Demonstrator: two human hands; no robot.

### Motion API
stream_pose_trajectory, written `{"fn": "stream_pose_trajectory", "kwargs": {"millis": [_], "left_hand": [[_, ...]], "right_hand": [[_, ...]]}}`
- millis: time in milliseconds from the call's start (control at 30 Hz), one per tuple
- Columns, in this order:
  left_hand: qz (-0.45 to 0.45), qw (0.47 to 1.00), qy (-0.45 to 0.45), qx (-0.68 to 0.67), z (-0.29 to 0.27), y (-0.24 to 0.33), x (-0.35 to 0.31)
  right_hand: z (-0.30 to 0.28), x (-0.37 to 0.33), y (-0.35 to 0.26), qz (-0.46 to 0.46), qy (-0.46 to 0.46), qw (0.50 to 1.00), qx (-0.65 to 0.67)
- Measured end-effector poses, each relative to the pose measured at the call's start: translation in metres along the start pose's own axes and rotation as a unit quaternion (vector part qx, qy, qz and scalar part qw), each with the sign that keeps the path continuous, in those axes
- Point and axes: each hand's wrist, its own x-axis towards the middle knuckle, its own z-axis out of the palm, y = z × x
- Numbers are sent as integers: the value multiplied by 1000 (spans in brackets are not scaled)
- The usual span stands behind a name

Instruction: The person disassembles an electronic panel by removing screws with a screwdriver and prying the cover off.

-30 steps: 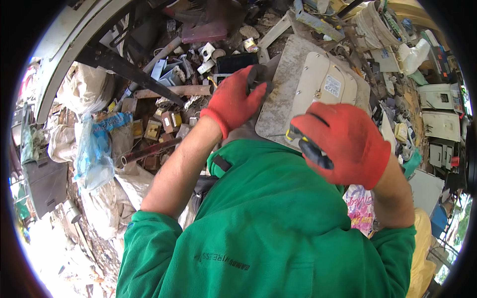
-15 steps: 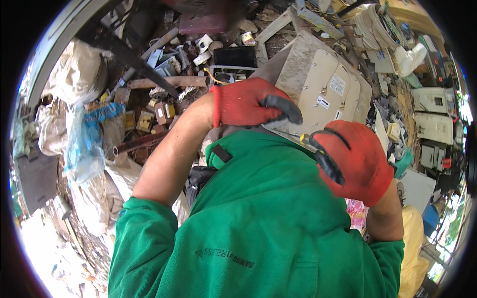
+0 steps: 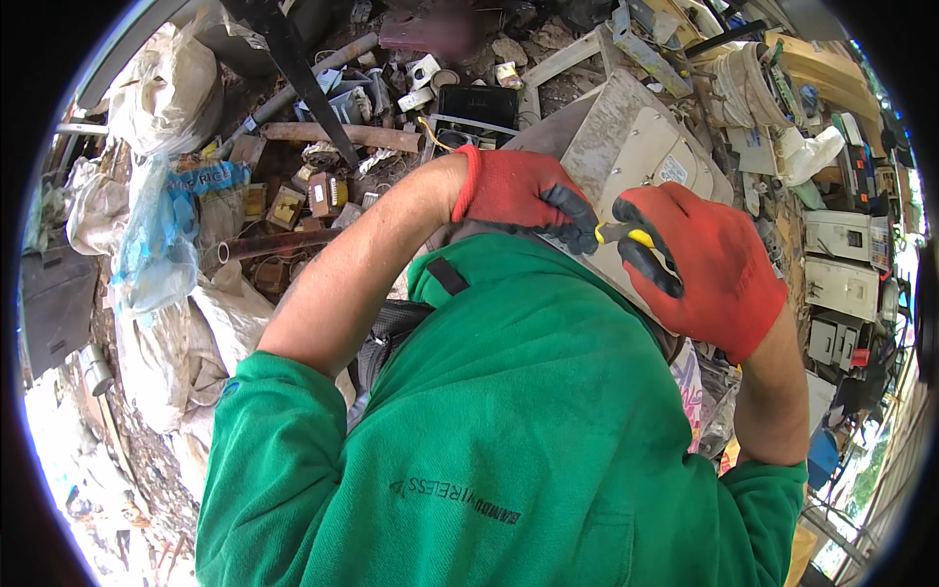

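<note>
My right hand (image 3: pixel 699 259), in a red glove with black fingertips, is closed on a screwdriver (image 3: pixel 638 238) with a yellow and dark handle. The thumb and fingers pinch the handle. My left hand (image 3: pixel 528 196), gloved alike, is at its left with fingers curled together. Its dark fingertips meet the front end of the screwdriver, and what they grip there is hidden. Beneath and beyond both hands lies a large grey-beige panel (image 3: pixel 636 137), dirty along one side, with small screws and a label on its face.
Scrap covers the ground ahead: a black box (image 3: pixel 477 104), a rusty pipe (image 3: pixel 279 245) and small transformers (image 3: pixel 327 194). White sacks (image 3: pixel 166 98) and a blue plastic bag (image 3: pixel 156 245) lie at left. Pale appliance casings (image 3: pixel 841 287) stand at right. A dark metal bar (image 3: pixel 303 78) slants across the upper left.
My right hand has moved up and left with the screwdriver, and its handle now meets my left fingertips. My left hand has shifted slightly right. The view has turned a little.
</note>
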Motion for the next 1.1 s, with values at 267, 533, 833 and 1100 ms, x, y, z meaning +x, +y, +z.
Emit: {"fn": "stream_pose_trajectory", "kwargs": {"millis": [267, 533, 833, 1100], "left_hand": [[16, 1000, -9, 3, 7, -14, -9], [29, 999, -12, 18, 11, -20, -10], [1, 1000, -4, 31, 10, -20, -9], [-21, 999, -4, 40, 11, -10, -11]], "right_hand": [[1, 6, -29, -25, -84, 993, -78], [8, 9, -28, -151, -68, 982, -88], [6, 11, -38, -73, -112, 979, -151], [11, 18, -22, -199, -79, 973, -85]]}}
